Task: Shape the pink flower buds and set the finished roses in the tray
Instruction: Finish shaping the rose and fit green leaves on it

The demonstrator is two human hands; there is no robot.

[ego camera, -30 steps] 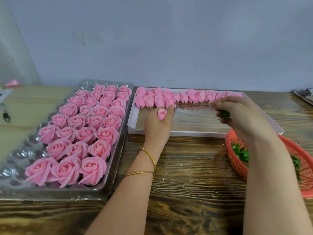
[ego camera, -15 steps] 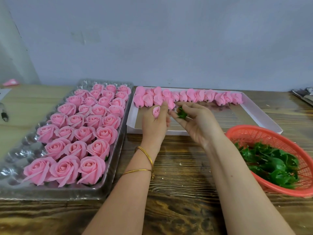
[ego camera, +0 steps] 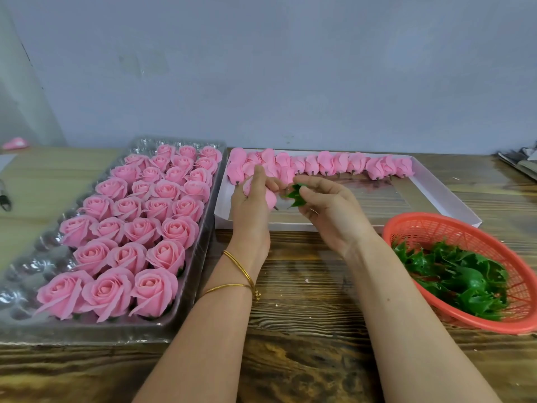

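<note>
My left hand [ego camera: 254,207] grips a pink flower bud [ego camera: 270,199] over the near left corner of the white box [ego camera: 453,205]. Right beside it, my right hand [ego camera: 328,210] pinches a green leaf base [ego camera: 296,195] close to the bud's stem end. Several more closed buds [ego camera: 325,164] lie in a row along the box's far side. On the left, the clear plastic tray [ego camera: 35,257] holds several rows of finished pink roses [ego camera: 151,210], with bare cups along its left edge.
An orange basket [ego camera: 436,225] of green leaf bases [ego camera: 453,274] sits at the right on the wooden table [ego camera: 305,330]. A grey wall stands behind. A small pink object [ego camera: 16,143] lies far left, and dark objects [ego camera: 520,162] at the far right edge.
My right hand came from the basket side to my left hand, bringing the green leaf base. My left hand lifted the bud off the box and turned it sideways towards the leaf base.
</note>
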